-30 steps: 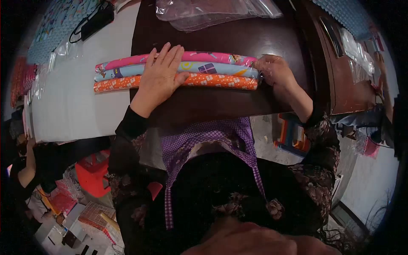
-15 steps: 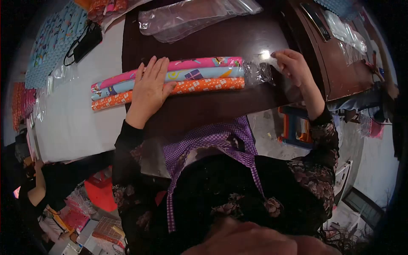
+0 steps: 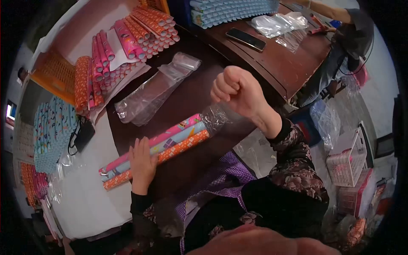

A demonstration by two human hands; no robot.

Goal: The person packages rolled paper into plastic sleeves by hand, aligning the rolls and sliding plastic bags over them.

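Three wrapping paper rolls lie side by side on the dark table: a pink roll (image 3: pixel 172 131), a light blue roll (image 3: pixel 173 142) and an orange roll (image 3: pixel 182 147) with white patterns. Crumpled clear plastic (image 3: pixel 216 115) sticks out past their right ends. My left hand (image 3: pixel 143 163) rests flat across the rolls, fingers stretched out. Raised above the table near the plastic, my right hand (image 3: pixel 240 91) is closed in a fist. Whatever it may hold is hidden. Behind the rolls lie clear plastic sleeves (image 3: pixel 155 90).
Piled orange rolls (image 3: pixel 148 21) and pink rolls (image 3: pixel 102 53) stand at the back left, near an orange crate (image 3: pixel 53 78). Light blue rolls (image 3: pixel 233 10) are at the back. A phone (image 3: pixel 246 39) and plastic bags (image 3: pixel 278 24) lie on the second table, where another person's arm (image 3: pixel 329 10) reaches in.
The view has turned, showing more of the back tables. My right hand has gone from a pinch beside the plastic end to a raised fist. My left hand stays on the rolls.
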